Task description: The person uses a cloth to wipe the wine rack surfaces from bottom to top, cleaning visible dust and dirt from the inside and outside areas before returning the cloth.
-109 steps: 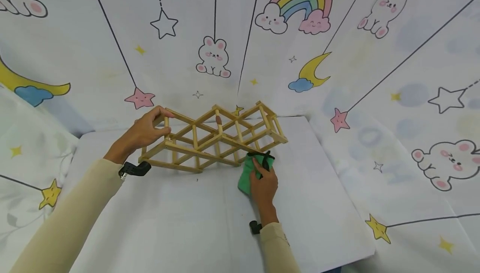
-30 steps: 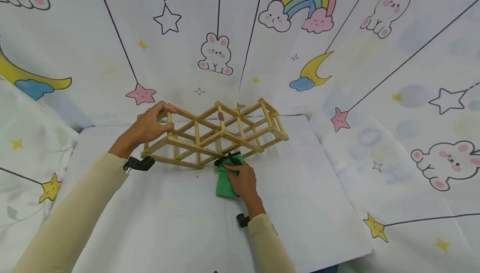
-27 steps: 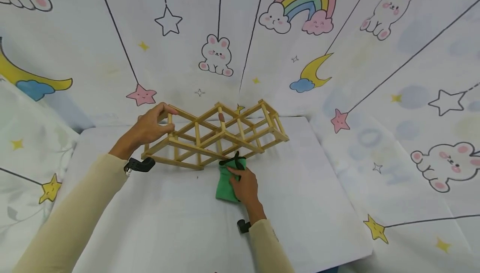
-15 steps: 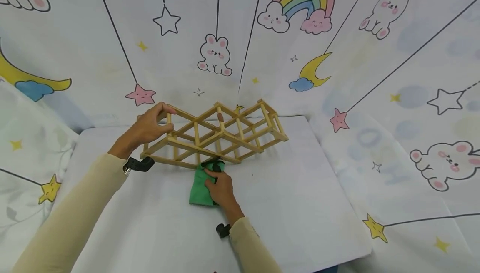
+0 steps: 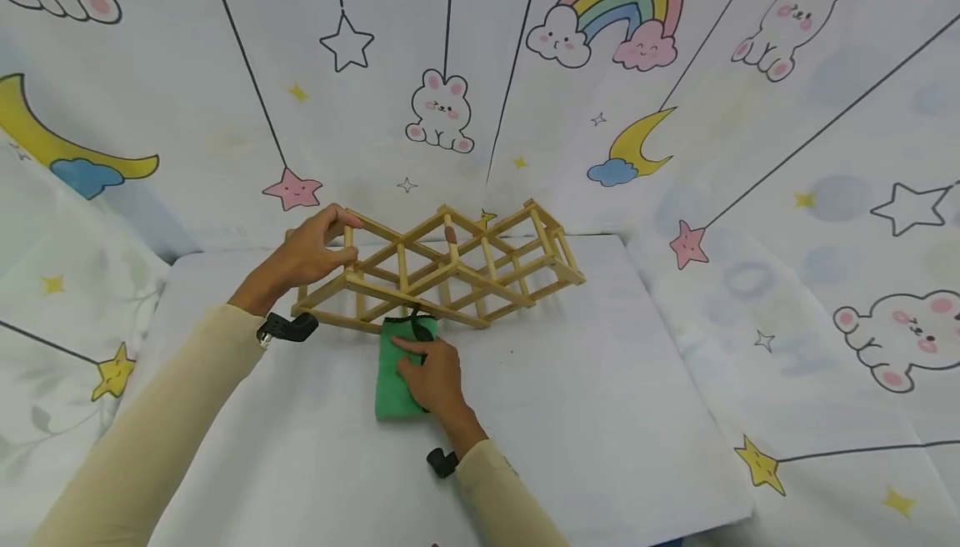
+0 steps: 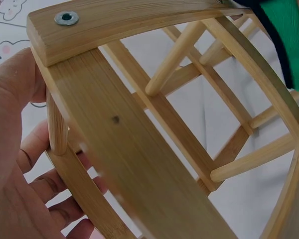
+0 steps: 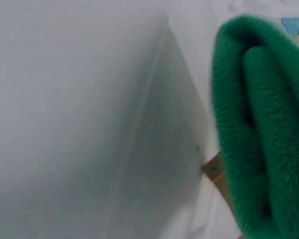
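A light wooden lattice rack (image 5: 453,269), like a folding wine rack, stands across the far part of the white table. My left hand (image 5: 307,248) grips the upright dowel at its left end; in the left wrist view the thumb and curled fingers of that hand (image 6: 15,149) lie round the end of the rack (image 6: 114,134). With my right hand (image 5: 438,376) I hold a folded green cloth (image 5: 393,380) with a dark edge against the rack's lower front slat. Fluffy folds of the cloth (image 7: 274,139) fill the right side of the right wrist view.
The white table (image 5: 600,414) reaches back to a white curtain (image 5: 360,130) printed with rabbits, stars and a rainbow, close behind the rack. Curtain also hangs along both sides. A black wrist camera (image 5: 442,462) sits on the right wrist.
My right hand has slid the green cloth leftward along the front of the rack, from near its right part to left of the middle. The left hand keeps its grip, and the rack stays put.
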{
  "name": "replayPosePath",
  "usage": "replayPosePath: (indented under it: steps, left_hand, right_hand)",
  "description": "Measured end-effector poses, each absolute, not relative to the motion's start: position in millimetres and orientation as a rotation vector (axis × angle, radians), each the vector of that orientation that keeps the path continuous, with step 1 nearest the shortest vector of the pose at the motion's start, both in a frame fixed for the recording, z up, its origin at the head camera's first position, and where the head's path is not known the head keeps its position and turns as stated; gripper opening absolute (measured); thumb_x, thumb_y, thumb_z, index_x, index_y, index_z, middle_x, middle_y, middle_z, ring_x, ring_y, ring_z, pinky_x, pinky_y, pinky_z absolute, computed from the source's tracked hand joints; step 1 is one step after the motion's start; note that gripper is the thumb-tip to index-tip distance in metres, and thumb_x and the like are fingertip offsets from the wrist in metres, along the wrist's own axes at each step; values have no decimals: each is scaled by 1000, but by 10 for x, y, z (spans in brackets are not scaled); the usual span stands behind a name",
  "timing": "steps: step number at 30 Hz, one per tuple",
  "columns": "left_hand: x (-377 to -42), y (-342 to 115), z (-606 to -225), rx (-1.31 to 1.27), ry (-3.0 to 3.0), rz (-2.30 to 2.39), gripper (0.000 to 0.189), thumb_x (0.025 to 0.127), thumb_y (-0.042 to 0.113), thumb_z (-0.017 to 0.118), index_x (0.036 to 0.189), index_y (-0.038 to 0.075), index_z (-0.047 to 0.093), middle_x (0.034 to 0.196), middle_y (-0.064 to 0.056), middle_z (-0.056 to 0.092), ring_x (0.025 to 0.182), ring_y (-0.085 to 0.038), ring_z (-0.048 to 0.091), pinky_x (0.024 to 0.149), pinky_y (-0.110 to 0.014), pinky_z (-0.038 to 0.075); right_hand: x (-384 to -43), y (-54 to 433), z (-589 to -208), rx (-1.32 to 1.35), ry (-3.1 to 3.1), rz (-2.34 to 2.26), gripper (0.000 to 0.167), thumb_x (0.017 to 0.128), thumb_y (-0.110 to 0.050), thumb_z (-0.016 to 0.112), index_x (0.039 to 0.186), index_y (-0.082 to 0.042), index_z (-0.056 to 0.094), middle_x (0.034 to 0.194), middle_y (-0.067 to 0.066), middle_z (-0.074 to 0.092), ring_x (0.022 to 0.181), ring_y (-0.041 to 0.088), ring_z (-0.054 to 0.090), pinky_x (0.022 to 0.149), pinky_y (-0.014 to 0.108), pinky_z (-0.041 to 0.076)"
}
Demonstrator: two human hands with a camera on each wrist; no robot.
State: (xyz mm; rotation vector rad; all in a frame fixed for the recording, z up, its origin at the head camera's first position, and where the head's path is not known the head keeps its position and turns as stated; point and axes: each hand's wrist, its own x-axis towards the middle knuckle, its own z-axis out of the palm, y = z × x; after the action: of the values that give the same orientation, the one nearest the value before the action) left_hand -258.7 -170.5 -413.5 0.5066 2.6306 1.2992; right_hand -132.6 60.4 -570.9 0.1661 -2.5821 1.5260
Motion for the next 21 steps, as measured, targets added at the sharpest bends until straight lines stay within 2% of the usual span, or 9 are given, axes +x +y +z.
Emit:
replayPosePath:
  steps: [1, 3, 6, 8, 10, 11, 16, 19, 21]
  left_hand:
    - [-2584, -1705, -4132, 503, 2637, 1298, 46, 97, 14, 64, 141, 6, 51, 161, -21, 52, 154, -45, 42, 122, -78, -3]
    - [-2585, -1702, -4123, 510, 2641, 1303, 46, 97, 13, 64, 141, 5, 51, 160, -22, 52, 154, -46, 42, 121, -79, -3]
    - [-2585, -1680, -4108, 514, 2642, 1303, 46, 97, 14, 64, 141, 5, 52, 160, -21, 52, 154, -45, 41, 122, -78, -2]
    - [-2586, -1667, -4109, 523, 2637, 1297, 46, 98, 14, 64, 141, 4, 51, 160, -21, 51, 155, -45, 40, 122, -78, -2]
    - [-2580, -1659, -4116, 526, 2631, 1289, 45, 98, 14, 64, 141, 4, 51, 160, -21, 51, 155, -45, 40, 122, -78, -1]
    - [-2578, -1659, -4120, 527, 2631, 1283, 45, 98, 14, 64, 141, 4, 51, 160, -21, 51, 155, -45, 40, 121, -78, 0]
    - [-2567, -1677, -4131, 534, 2634, 1288, 44, 99, 14, 64, 140, 5, 51, 160, -21, 51, 154, -45, 41, 121, -78, -1]
    - [-2562, -1687, -4134, 525, 2636, 1297, 44, 100, 14, 64, 140, 5, 51, 161, -21, 51, 154, -45, 42, 122, -78, -2]
    - [-2560, -1679, -4134, 524, 2628, 1291, 44, 100, 14, 64, 141, 5, 51, 161, -21, 51, 155, -45, 41, 122, -78, -2]
  right_hand:
    - [-1318, 588, -5665, 232, -2523, 1546, 46, 87, -1, 69, 124, -27, 80, 107, 19, 77, 60, 1, 49, 50, 18, 44]
    - [-1315, 538, -5595, 340, -2413, 1523, 44, 90, -1, 69, 126, -24, 80, 120, 14, 74, 82, 5, 66, 69, 23, 58]
    - [-1350, 434, -5573, 327, -2386, 1449, 35, 95, -4, 69, 126, -16, 79, 125, 14, 73, 111, 15, 70, 92, 29, 59]
    - [-1372, 385, -5591, 293, -2478, 1451, 33, 96, -5, 69, 125, -16, 80, 126, 17, 74, 93, 12, 68, 77, 25, 59]
    - [-1382, 367, -5610, 260, -2591, 1460, 35, 94, -6, 69, 122, -23, 81, 116, 18, 77, 72, 7, 55, 57, 20, 48]
    - [-1379, 366, -5611, 265, -2624, 1457, 36, 92, -7, 69, 121, -26, 82, 114, 17, 77, 70, 4, 49, 55, 18, 43]
    - [-1395, 404, -5573, 591, -2574, 1271, 43, 92, -7, 71, 124, -34, 80, 104, 8, 77, 72, 4, 50, 59, 15, 42]
    - [-1427, 429, -5605, 744, -2640, 1017, 36, 98, -13, 71, 127, -34, 79, 112, 3, 75, 81, 9, 59, 64, 17, 46]
    - [-1434, 471, -5650, 647, -2771, 926, 32, 99, -17, 72, 124, -35, 80, 118, 2, 75, 89, 10, 65, 68, 19, 48]
